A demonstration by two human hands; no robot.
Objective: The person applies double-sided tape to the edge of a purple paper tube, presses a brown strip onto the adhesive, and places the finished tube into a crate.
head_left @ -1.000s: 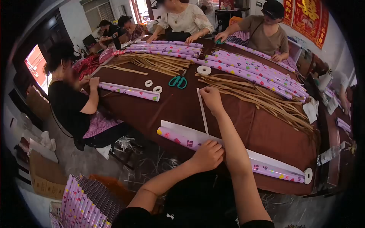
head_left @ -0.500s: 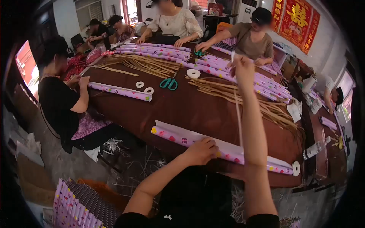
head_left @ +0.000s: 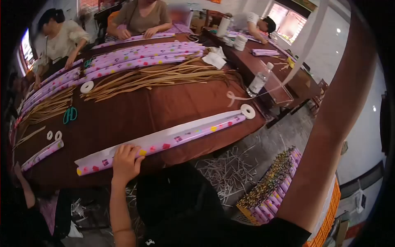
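My left hand (head_left: 127, 160) is closed over a partly rolled purple patterned paper tube (head_left: 166, 145), pressing it at the near table edge. A white flap of the paper (head_left: 173, 131) lies open along its far side. At the tube's right end stands a white tape roll (head_left: 247, 111). My right arm reaches up at the right, and the hand is beyond the top of the view. A thin white strip (head_left: 297, 68) hangs down from the top right and curls on the table.
Bundles of brown strips (head_left: 152, 78), finished purple tubes (head_left: 135, 53), teal scissors (head_left: 70, 115) and another white roll (head_left: 87, 87) lie across the table (head_left: 193, 96). A clear bottle (head_left: 260, 80) stands at the right. A crate of tubes (head_left: 273, 189) is below. Several people sit around.
The view has swung to the right. My right hand has risen out of view, and the white strip now curves at the upper right. My left hand stays on the tube.
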